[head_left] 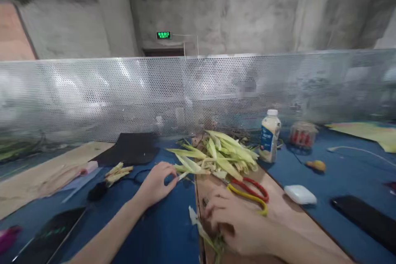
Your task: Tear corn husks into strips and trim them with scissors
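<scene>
My left hand (156, 185) rests on the blue table top (167, 231), fingers curled around the tip of a pale corn husk leaf (185, 172) at the edge of a pile of green-yellow husks (216, 154). My right hand (235, 225) lies lower, fingers closed on a strip of husk (198, 225) near the seam of a brown board (284, 218); the hand is blurred. Red and yellow handled scissors (250, 194) lie just beyond the right hand.
A white-capped bottle (269, 135) and a clear tub with red items (302, 134) stand by a perforated metal screen (198, 90). A white case (300, 194), dark phones (365, 218) (46, 235), a black mat (130, 148) and a small husk bundle (117, 172) lie around.
</scene>
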The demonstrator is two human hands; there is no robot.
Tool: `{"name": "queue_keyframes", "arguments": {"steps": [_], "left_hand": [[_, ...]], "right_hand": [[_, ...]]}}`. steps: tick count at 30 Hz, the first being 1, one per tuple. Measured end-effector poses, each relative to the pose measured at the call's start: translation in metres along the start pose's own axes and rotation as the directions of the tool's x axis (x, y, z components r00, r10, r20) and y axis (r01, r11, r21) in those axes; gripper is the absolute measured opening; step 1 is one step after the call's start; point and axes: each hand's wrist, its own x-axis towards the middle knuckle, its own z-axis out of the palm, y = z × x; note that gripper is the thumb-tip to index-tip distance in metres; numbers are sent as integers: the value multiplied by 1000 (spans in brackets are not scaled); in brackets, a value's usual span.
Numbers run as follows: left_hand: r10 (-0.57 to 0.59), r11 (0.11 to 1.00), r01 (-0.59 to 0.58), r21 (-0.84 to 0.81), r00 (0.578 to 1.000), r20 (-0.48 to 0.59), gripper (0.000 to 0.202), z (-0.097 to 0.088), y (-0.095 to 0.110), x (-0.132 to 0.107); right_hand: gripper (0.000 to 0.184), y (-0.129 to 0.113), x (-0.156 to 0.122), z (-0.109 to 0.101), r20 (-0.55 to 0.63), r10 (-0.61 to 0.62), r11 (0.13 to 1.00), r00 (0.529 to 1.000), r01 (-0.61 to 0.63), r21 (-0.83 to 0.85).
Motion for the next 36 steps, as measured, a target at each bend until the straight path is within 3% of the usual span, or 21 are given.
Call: {"name": "queue_keyframes", "arguments": {"steps": [2, 5, 7, 9, 10, 12, 14, 16, 18, 20, 21, 23, 25, 27, 30, 33, 36], "left_hand": [[71, 997, -71, 0, 997, 34, 11, 2, -3, -2], [53, 995, -52, -86, 998, 18, 12, 2, -6, -3], [-61, 977, 52, -205, 997, -39, 13, 1, -7, 0], [-263, 896, 208, -391, 961, -90, 15, -1, -7, 3], [-378, 814, 283, -507, 921, -93, 15, -2, -7, 5], [-600, 538, 357, -764, 798, -49, 14, -5, -9, 7], [-745, 256, 307, -917, 667, 15, 14, -10, -11, 8], [-812, 25, 221, -975, 574, 109, 8, -17, -12, 8], [-792, -164, 156, -974, 567, 224, 9, -25, -11, 8], [-726, -303, 110, -947, 617, 304, 11, -32, -7, 8], [-699, -313, 112, -943, 645, 308, 11, -34, -5, 9], [-686, -222, 177, -959, 670, 283, 11, -33, -1, 10], [-698, 94, 358, -929, 689, 195, 16, -28, 0, 9], [-683, 439, 510, -740, 724, 94, 17, -21, 1, 7], [-594, 750, 541, -380, 804, -29, 11, -12, 3, 1], [-436, 897, 440, 44, 897, -70, 14, -8, 7, -4], [-387, 900, 381, 212, 922, -17, 17, -6, 9, -5]], "right_hand": [[23, 2, -1, 3, -62, 50, 999, 997, -50, 2], [24, 5, -4, 2, -137, 122, 993, 983, -121, 12], [24, 7, -6, 0, -160, 161, 987, 974, -160, 20], [25, 8, -7, -1, -157, 190, 982, 969, -187, 37], [25, 8, -8, -1, -154, 201, 979, 967, -196, 46], [28, 8, -8, 2, -154, 230, 973, 961, -224, 55], [31, 9, -7, 5, -160, 280, 960, 947, -277, 40], [32, 11, -7, 8, -172, 331, 943, 928, -333, 19], [31, 14, -6, 8, -187, 356, 933, 916, -361, 8], [33, 18, -7, 7, -210, 365, 929, 907, -371, 10], [33, 20, -7, 6, -220, 375, 924, 900, -382, 14], [34, 21, -8, 3, -246, 399, 913, 883, -407, 23], [32, 19, -7, 0, -275, 393, 914, 877, -405, 15], [30, 13, -3, -2, -259, 342, 932, 903, -360, -24], [26, 1, 11, -6, -126, 220, 965, 967, -235, -118], [25, -6, 30, -8, 61, 147, 981, 987, -138, -136], [23, 5, 48, -11, 173, 182, 983, 968, -174, -64]]}}
